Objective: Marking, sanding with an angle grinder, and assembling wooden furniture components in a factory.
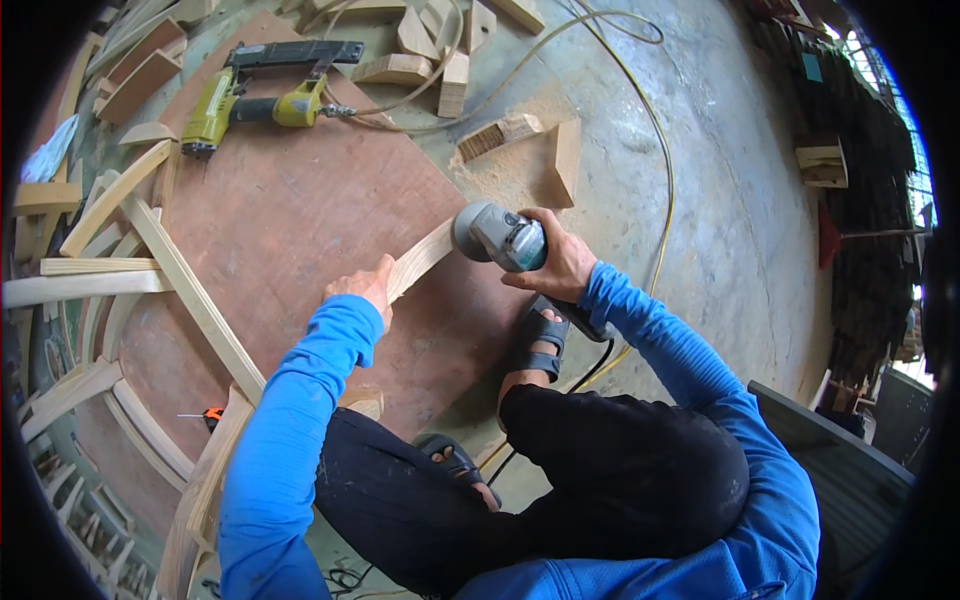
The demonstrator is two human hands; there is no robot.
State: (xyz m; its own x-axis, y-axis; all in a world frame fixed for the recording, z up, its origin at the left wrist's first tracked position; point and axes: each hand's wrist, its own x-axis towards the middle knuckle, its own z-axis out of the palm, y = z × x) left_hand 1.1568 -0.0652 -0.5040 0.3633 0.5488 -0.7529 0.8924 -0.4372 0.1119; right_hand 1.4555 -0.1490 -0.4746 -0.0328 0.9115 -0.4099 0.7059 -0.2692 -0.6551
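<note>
Left hand: we see the left hand (362, 288) closed on the near end of a pale wood strip (420, 258), thumb lying along its top edge.
Right hand: the right hand (556, 262) wraps the body of a grey grinder (497, 236); fingers closed around it, its cord running back under the wrist.
Strip: we find it lying at a slant over the brown plywood sheet (300, 220), its far end touching the grinder's head.
Grinder: its round head meets the strip's upper end, just above the edge of the sheet.
Posture: we note the person squatting on the concrete floor (720, 200), both sleeves blue, trousers dark, sandals (540, 340) on the feet.
Nail gun: a yellow-green nail gun (250, 100) lies on the far part of the sheet, well apart from both hands, joined to a yellow hose (660, 150) that loops across the floor.
Frame: we see long pale slats (190, 290) crossing the sheet to the left of the left hand, with curved pieces beside them.
Offcuts: wood blocks (520, 140) and sawdust lie on the floor beyond the grinder.
Small tool: an orange-and-black object (208, 417) lies near the left elbow; we cannot tell its kind.
</note>
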